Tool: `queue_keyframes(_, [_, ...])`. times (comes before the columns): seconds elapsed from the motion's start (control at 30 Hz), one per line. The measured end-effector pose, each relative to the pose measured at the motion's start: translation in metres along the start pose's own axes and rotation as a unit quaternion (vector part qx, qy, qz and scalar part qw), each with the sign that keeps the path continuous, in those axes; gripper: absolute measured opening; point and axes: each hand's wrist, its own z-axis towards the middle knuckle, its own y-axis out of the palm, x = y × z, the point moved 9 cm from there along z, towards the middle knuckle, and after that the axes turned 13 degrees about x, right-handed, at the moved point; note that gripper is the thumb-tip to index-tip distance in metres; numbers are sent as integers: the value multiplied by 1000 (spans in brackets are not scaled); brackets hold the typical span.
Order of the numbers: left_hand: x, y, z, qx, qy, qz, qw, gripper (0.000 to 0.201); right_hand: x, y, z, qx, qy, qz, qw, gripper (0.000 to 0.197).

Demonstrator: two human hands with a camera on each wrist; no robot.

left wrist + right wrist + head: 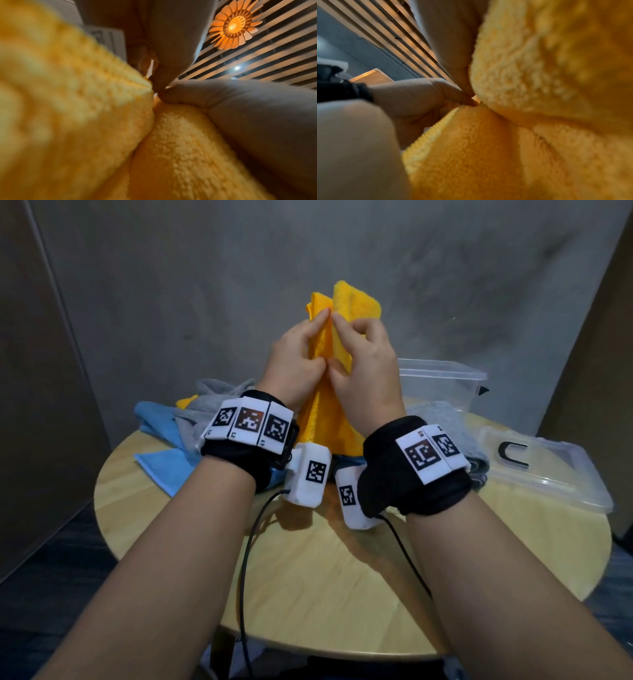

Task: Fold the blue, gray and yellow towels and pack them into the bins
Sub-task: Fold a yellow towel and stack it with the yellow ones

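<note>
Yellow towel (329, 412) is held up over the round wooden table (342, 577), top bunched, lower part hanging down toward the tabletop. Plush fleecy pile shows clearly in both wrist views; stitched hem edge visible in the right wrist view. Probably light, limp, grippy not slippery; will sag wherever unsupported. Best taken at corners or along the hem so it hangs flat.

Left hand (294, 361) and right hand (363, 364) sit side by side at the top, each pinching the cloth between thumb and forefinger, other fingers curled in. Fingertips nearly touch.

Behind the wrists: crumpled pile of a blue towel (161, 460), thinner and smoother looking, and a gray towel (202, 405), a second yellow scrap peeking out. Another gray towel (445, 422) lies to the right. Clear plastic bin (442, 385) sits far right, rigid, rectangular, looks empty. Clear lid (548, 474) lies flat near it.
</note>
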Motion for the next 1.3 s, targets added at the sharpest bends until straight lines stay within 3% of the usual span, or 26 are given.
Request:
queue_keyframes(0.1, [-5, 2, 0, 0, -23, -28, 999, 63, 1, 5, -1, -8, -11, 28, 1000, 55])
queue_keyframes(0.2, [-11, -2, 1, 25, -92, -141, 985, 50, -3, 8, -4, -36, -13, 79, 996, 59])
queue_keyframes(0.27, [-15, -7, 4, 47, -107, -174, 978, 29, -4, 16, -9, -91, 26, 137, 986, 66])
queue_keyframes(0.33, [-19, -10, 4, 48, -115, -204, 971, 23, 3, 24, -13, -132, 104, 218, 961, 69])
queue_keyframes(0.37, [-21, -13, 4, 53, -113, -223, 967, 26, 8, 25, -13, -124, 141, 258, 948, 69])
queue_keyframes(0.43, [-25, -19, 6, 72, -102, -228, 966, 38, 22, 12, -5, -45, 183, 302, 935, 58])
queue_keyframes(0.53, [-24, -21, 7, 54, -98, -236, 965, 24, 41, -23, 5, 82, 182, 262, 944, 40])
queue_keyframes(0.6, [-20, -17, 7, 17, -92, -255, 963, 13, 49, -37, 8, 100, 166, 245, 950, 43])
queue_keyframes(0.7, [-11, -13, 5, -13, -62, -256, 965, 14, 48, -41, 11, 64, 128, 255, 956, 46])
queue_keyframes(0.83, [1, -9, 3, -32, -3, -251, 968, 22, 42, -32, 11, 15, 71, 217, 974, 34])
queue_keyframes(1.07, [5, -2, -1, -55, 48, -211, 975, 39, 34, -24, 7, -50, 51, 227, 971, 31])
queue_keyframes(1.17, [5, -5, 0, -37, 58, -193, 979, 37, 38, -22, 9, -36, 52, 188, 980, 22])
queue_keyframes(1.3, [-3, -4, 2, -34, 58, -146, 987, 26, 60, -26, 9, -11, 83, 76, 994, 28])
